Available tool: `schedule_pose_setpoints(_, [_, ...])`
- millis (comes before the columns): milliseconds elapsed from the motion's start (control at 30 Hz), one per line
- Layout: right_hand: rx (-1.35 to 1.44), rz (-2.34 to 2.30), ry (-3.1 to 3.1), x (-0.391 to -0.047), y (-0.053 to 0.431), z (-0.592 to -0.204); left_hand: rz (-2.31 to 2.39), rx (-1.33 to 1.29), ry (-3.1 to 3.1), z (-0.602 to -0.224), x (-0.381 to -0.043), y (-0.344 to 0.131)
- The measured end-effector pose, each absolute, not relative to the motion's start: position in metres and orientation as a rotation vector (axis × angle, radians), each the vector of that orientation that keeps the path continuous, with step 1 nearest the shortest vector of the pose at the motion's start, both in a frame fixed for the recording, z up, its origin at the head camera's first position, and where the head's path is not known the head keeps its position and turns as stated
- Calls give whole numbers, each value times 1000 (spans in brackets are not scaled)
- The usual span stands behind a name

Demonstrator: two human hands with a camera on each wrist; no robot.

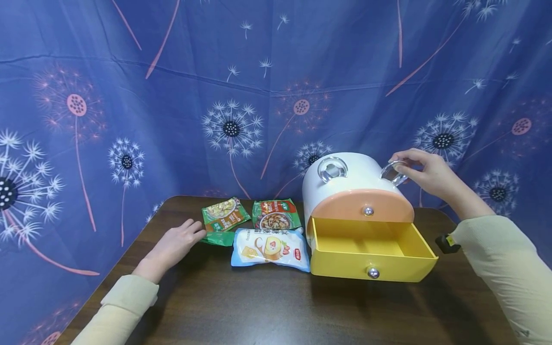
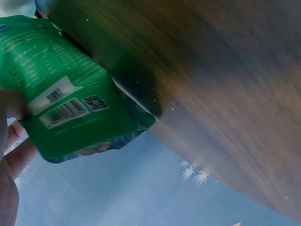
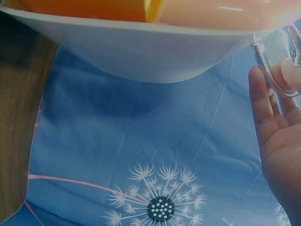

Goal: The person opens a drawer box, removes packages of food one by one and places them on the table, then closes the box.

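Observation:
My left hand (image 1: pixel 178 243) pinches the edge of a green snack packet (image 2: pixel 75 127) at the left of the table. Its back, with a barcode, faces the left wrist view. With thumb and fingers, my right hand (image 1: pixel 427 173) grips the clear, silvery ring ear (image 1: pixel 391 174) on top of a white, rounded drawer box (image 1: pixel 355 167). The box's lower yellow drawer (image 1: pixel 345 266) is pulled out, and no item shows in it. Above it the orange drawer (image 1: pixel 345 203) is closed.
A blue-and-white food bag (image 1: pixel 271 247) lies left of the yellow drawer. Behind it are a red-green packet (image 1: pixel 278 215) and an orange-green packet (image 1: pixel 225 214). A second ring ear (image 1: pixel 332 168) stands on the box. A black object (image 1: pixel 447 243) is beside the right sleeve; a blue patterned cloth (image 1: pixel 172 120) hangs behind.

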State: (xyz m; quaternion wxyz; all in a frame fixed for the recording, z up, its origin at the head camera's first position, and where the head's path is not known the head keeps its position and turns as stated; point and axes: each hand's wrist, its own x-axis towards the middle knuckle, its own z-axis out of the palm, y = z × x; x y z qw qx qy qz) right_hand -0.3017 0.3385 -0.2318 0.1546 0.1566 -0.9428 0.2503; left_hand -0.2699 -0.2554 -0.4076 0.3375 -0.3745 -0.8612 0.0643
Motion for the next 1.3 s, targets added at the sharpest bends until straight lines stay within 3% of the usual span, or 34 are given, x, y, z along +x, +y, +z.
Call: schedule_pose_setpoints(1300, [462, 718, -2706, -300, 340, -229, 165, -942, -2554, -417, -255, -256])
